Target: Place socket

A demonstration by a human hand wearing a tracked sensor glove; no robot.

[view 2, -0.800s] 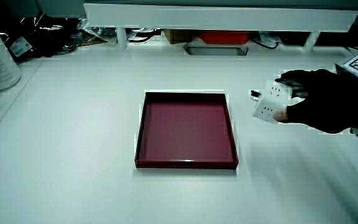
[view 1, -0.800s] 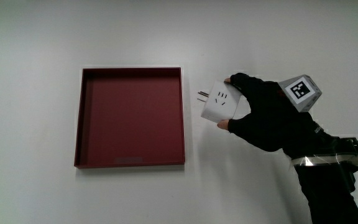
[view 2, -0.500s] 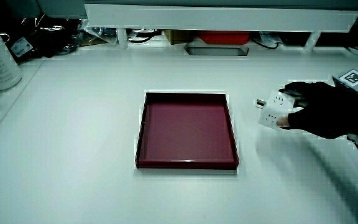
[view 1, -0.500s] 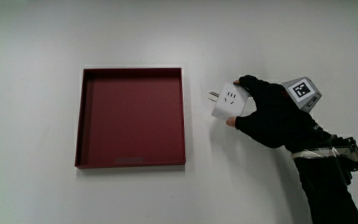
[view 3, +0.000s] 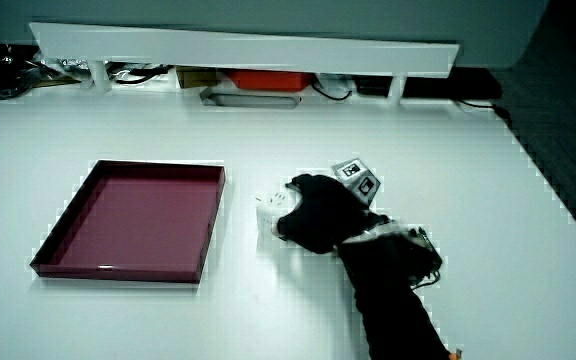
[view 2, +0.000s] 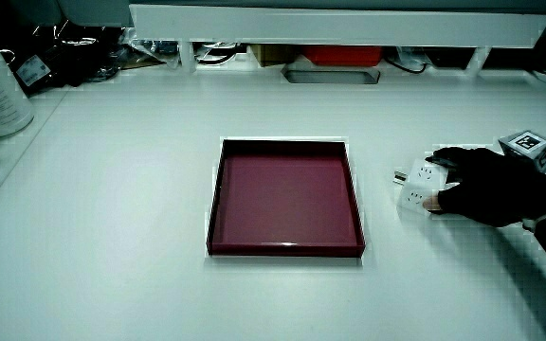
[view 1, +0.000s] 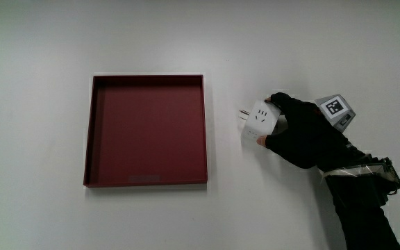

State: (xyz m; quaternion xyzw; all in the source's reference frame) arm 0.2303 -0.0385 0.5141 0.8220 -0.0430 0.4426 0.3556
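The hand [view 1: 303, 133] has its grip clenched on the socket [view 1: 261, 120], a white cube with pin holes on its faces and metal prongs pointing from the grip toward the tray [view 1: 146, 130]. The socket sits low at the surface [view 1: 40, 42], just beside the tray's rim and outside it; in both side views [view 2: 419, 186] [view 3: 271, 208] it looks to be touching or nearly touching the surface, though contact cannot be confirmed. The red tray holds nothing. Judging by this, the step in hand is the set-down beside the tray. To do it well, the socket should be lowered until one flat face bears fully on the surface, with the prongs kept level so they do not catch or tip the cube. The fingers [view 1: 278, 98] should then spread evenly on both sides and lift straight up, so the light cube is not dragged or rolled toward the tray.
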